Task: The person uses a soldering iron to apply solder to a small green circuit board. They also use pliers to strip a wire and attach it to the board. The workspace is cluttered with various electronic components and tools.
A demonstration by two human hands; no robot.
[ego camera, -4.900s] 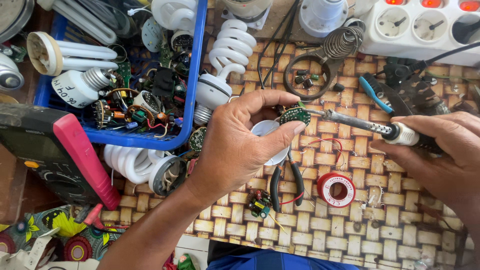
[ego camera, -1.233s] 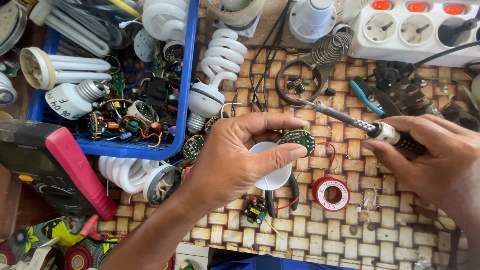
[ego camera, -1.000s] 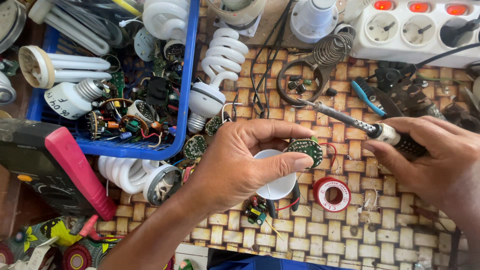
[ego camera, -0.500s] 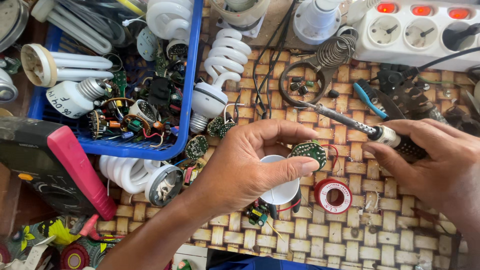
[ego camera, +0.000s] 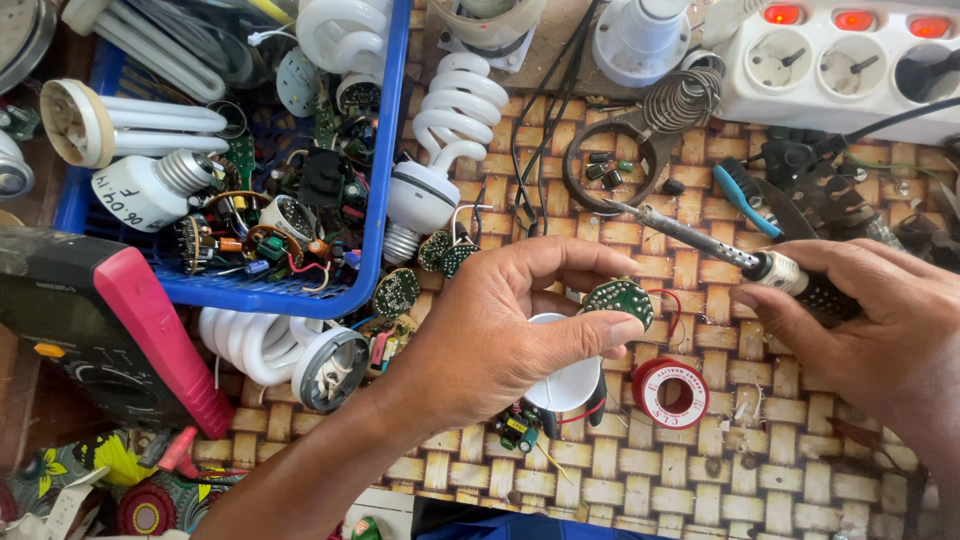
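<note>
Covering most of a white lamp base [ego camera: 565,380] at the centre of the frame, the left hand [ego camera: 500,340] pinches a small round green circuit board [ego camera: 620,298] between thumb and fingertips; only the base's rim shows under the palm. At the right edge, the right hand [ego camera: 880,330] is closed round the dark handle of a soldering iron [ego camera: 720,250], whose tip points up-left, apart from the board; most of the handle is hidden by the fingers, and the wrist is cut off by the frame.

Just right of the base a red spool of solder [ego camera: 672,388] lies on the woven bench [ego camera: 700,480]. A blue crate [ego camera: 385,200] in the upper left is heaped with lamp tubes and loose boards too tangled to sort out. A spiral lamp [ego camera: 445,140] lies beside it, another spiral lamp [ego camera: 290,350] below it. A white power strip [ego camera: 840,70] with red switches fills the upper right, partly cut off. A red and dark meter [ego camera: 110,320] lies at the left edge.
</note>
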